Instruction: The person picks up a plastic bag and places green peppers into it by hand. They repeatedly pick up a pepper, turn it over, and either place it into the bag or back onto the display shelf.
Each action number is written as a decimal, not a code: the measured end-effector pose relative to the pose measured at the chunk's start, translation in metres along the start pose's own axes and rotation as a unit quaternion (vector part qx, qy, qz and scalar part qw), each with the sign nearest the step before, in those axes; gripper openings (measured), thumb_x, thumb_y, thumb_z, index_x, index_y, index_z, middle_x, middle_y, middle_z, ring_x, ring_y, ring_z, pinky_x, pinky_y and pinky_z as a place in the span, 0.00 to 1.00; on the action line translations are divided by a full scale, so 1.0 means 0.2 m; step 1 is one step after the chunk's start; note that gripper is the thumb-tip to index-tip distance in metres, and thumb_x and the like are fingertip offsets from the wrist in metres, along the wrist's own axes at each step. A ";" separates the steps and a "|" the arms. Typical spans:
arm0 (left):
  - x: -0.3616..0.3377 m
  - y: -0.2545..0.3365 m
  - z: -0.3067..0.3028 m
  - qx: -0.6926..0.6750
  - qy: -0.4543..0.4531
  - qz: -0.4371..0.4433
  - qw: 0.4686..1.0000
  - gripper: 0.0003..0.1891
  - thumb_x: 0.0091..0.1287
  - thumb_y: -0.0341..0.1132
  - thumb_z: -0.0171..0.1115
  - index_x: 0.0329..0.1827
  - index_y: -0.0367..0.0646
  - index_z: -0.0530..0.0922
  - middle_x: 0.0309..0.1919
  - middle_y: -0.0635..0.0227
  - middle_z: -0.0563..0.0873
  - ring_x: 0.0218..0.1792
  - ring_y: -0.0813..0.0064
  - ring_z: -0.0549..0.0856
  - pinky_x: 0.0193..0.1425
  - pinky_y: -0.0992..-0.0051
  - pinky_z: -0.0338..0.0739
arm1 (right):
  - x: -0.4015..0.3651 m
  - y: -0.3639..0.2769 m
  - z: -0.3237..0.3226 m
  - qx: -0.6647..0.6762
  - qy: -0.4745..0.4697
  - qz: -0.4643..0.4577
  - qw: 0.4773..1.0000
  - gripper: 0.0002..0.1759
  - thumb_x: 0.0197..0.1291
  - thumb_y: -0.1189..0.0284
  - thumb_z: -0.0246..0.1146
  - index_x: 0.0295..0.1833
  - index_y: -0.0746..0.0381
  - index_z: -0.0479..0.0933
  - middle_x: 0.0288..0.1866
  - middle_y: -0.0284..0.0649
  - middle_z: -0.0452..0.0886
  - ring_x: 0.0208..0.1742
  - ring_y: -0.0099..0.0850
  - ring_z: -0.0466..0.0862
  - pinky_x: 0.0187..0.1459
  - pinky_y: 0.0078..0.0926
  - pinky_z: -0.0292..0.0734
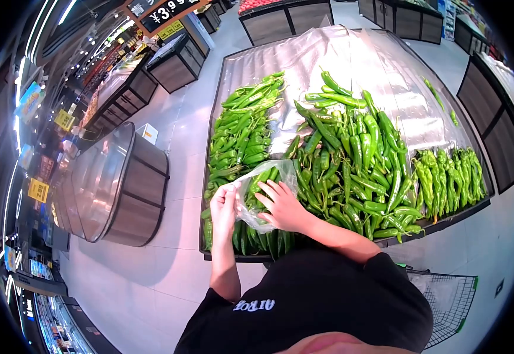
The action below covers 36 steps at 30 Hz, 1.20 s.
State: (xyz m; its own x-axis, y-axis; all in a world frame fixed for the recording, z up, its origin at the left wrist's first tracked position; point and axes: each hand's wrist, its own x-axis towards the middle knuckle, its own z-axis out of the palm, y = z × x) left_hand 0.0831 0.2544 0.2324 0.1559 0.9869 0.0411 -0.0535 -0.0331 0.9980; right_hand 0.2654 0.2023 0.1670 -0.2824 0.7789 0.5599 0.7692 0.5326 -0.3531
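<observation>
A clear plastic bag (250, 219) with green peppers showing in or through it is between my hands, above the front left part of the pepper display. My left hand (225, 203) is closed on the bag's left edge. On the bag's right side lies my right hand (283, 205), its fingers spread against the plastic. Around the bag are long green peppers: a neat stack (245, 135) behind it and a large loose heap (351, 159) to its right. Whether the peppers at the bag are inside it or beneath it, I cannot tell.
Another row of green peppers (449, 180) lies at the display's right end. A wire shopping cart (446, 298) stands at the lower right. To the left is a rounded display case (121, 183), with a white box (147, 133) beside it. More produce stands are behind.
</observation>
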 end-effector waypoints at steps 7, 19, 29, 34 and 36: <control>-0.14 -0.09 0.07 -0.002 0.042 0.075 0.996 0.14 0.74 0.30 0.64 0.60 0.39 0.79 0.38 0.76 0.81 0.28 0.91 0.74 0.33 0.87 0.69 | -0.06 0.08 -0.05 0.100 0.061 -0.027 0.993 0.24 0.61 0.64 0.69 0.59 0.63 0.76 0.67 0.49 0.74 0.68 0.53 0.74 0.68 0.51 0.69; -0.58 -0.10 0.10 -0.036 -0.155 -0.010 0.987 0.06 0.73 0.25 0.60 0.36 0.36 0.81 0.21 0.72 0.81 0.19 0.86 0.76 0.26 0.82 0.71 | -0.61 0.31 -0.45 -0.052 0.193 0.209 0.957 0.05 0.57 0.77 0.69 0.40 0.62 0.82 0.41 0.41 0.82 0.43 0.44 0.80 0.47 0.40 0.75; -0.53 0.09 0.30 0.123 -0.427 -0.115 0.888 0.08 0.74 0.31 0.62 0.46 0.35 0.85 0.33 0.69 0.87 0.34 0.83 0.85 0.41 0.82 0.79 | -0.95 0.39 -0.46 -0.155 0.155 0.325 0.920 0.12 0.56 0.73 0.70 0.46 0.63 0.80 0.51 0.45 0.79 0.53 0.49 0.76 0.55 0.42 0.74; -0.51 -0.02 0.39 0.120 -0.477 -0.191 0.849 0.09 0.75 0.32 0.61 0.50 0.37 0.83 0.37 0.71 0.87 0.39 0.84 0.83 0.47 0.82 0.77 | -1.00 0.38 -0.46 -0.153 0.153 0.327 0.920 0.20 0.56 0.74 0.70 0.54 0.62 0.78 0.54 0.45 0.78 0.55 0.48 0.76 0.57 0.41 0.74; -0.49 -0.13 0.40 0.099 -0.456 -0.195 0.863 0.09 0.75 0.32 0.61 0.51 0.37 0.83 0.38 0.71 0.86 0.42 0.84 0.82 0.50 0.82 0.75 | -1.04 0.38 -0.46 -0.157 0.160 0.330 0.917 0.23 0.54 0.74 0.71 0.56 0.63 0.77 0.55 0.45 0.78 0.56 0.48 0.76 0.59 0.41 0.73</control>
State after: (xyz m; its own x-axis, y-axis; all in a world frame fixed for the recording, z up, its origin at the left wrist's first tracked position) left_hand 0.1489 0.1461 0.2065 0.8404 0.3973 -0.3687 0.3333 0.1574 0.9296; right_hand 0.4356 0.0506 0.0937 0.4476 0.7333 0.5118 0.8538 -0.1803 -0.4883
